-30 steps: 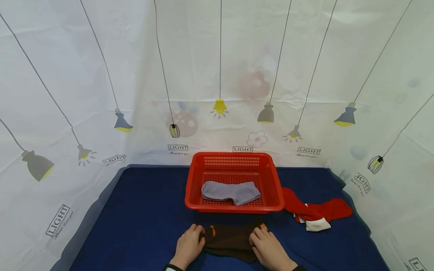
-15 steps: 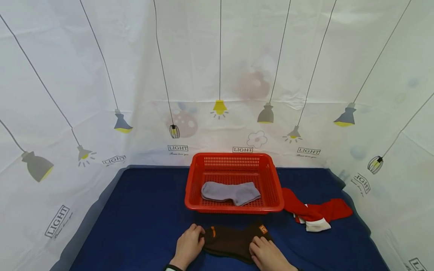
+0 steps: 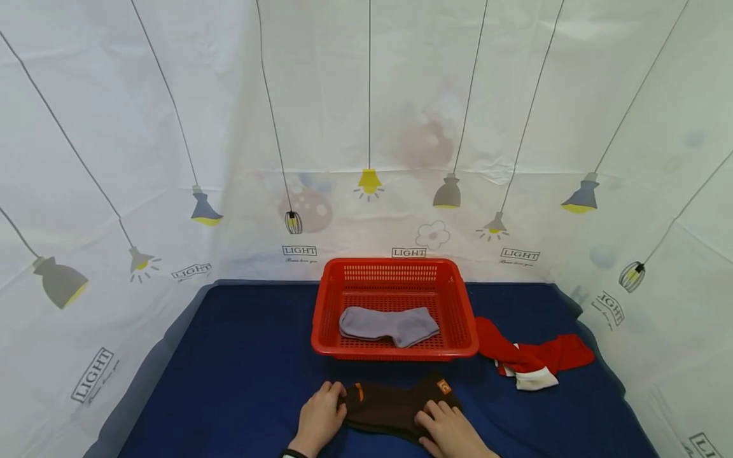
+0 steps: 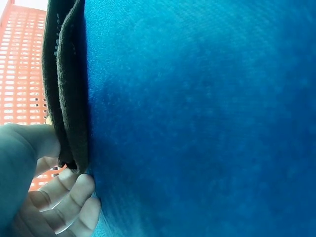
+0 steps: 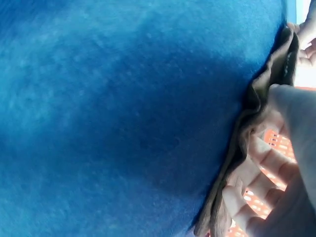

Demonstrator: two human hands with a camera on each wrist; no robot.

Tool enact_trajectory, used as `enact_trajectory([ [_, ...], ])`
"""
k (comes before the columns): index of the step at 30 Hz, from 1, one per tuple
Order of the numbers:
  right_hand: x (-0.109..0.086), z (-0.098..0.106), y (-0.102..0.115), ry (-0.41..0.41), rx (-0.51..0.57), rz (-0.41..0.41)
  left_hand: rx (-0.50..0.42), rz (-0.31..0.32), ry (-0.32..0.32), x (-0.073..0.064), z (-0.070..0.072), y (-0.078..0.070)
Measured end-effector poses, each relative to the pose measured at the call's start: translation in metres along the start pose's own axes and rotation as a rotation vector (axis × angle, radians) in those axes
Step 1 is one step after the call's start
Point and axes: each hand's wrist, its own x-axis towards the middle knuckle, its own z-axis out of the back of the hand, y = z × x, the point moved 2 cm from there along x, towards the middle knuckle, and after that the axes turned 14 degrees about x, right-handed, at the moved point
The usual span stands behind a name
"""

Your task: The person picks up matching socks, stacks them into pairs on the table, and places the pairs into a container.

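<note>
A pair of dark brown socks [image 3: 386, 407], one laid over the other, lies flat in front of the red basket, with an orange patch at the upper right and an orange mark at the left end. At that left end my left hand [image 3: 321, 413] pinches the socks; in the left wrist view the thumb and fingers [image 4: 81, 187] close around the tip of both layers. My right hand [image 3: 449, 429] rests on the lower right part, fingers loosely spread. The right wrist view shows its fingers [image 5: 261, 158] against the sock's rippled edge [image 5: 256, 94].
Behind the socks stands a red plastic basket [image 3: 395, 353] holding grey socks [image 3: 389, 324]. Red socks with white parts [image 3: 538, 359] lie on the blue cloth [image 3: 246, 369] to the basket's right. A white sheet printed with lamps [image 3: 366, 95] hangs around the table.
My right hand has slid off the orange patch, down and slightly left along the socks, and its fingers have spread. My left hand stays at the left end.
</note>
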Motion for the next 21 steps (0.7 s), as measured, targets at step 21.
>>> enact_trajectory([
  [21,0.003,0.018,-0.031,-0.339,-0.127,-0.313,-0.011,-0.006,0.074,-0.003,0.009,-0.002],
])
